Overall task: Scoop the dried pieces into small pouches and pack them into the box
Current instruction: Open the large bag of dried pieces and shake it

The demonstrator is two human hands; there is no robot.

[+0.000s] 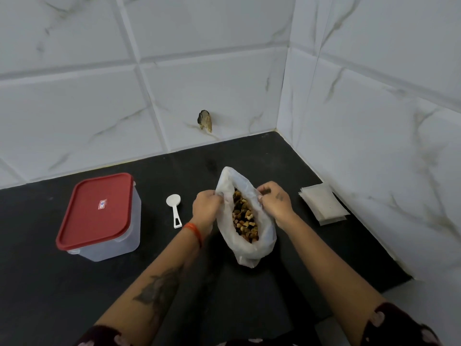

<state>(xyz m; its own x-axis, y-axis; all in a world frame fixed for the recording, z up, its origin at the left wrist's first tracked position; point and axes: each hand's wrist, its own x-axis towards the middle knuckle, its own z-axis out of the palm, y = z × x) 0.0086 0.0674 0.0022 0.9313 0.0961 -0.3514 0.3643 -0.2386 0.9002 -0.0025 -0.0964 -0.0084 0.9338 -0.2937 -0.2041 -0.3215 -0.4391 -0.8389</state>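
Thin, crinkly translucent white plastic bag (245, 250) sitting at centre frame on the matte black countertop (287, 166), mouth pulled wide open. Inside: a heap of dried pieces (243, 217), knobbly little chunks in tan, amber and dark brown. Left hand (206, 204) pinching the left edge of the bag's rim, fingers curled round the plastic; right hand (274, 201) gripping the right edge the same way. Orange thread bracelet (194, 232) round the left wrist, dark patterned sleeves (404, 328) down at the bottom corners.

Just left of the bag, lying flat and untouched: small white plastic scoop (173, 208), round bowl toward the wall, short handle with a cut-out loop pointing toward the bottom of the frame. Further left, well apart from the bag: clear frosted rectangular plastic box (124, 236) with rounded corners, glossy red lid (96, 212) pressed on, small label in the middle of it.

At right of frame, near the side wall: a loose stack of flat, papery off-white pouches (321, 203), squarish, slightly fanned out.

Counter looks smooth and dull, tucked into a corner. Walls behind and to the right done in large glossy white tiles (74, 108) with faint grey-gold marble veining. Chipped brownish hole (205, 121) in the back wall tile, upper centre, just above the counter line.
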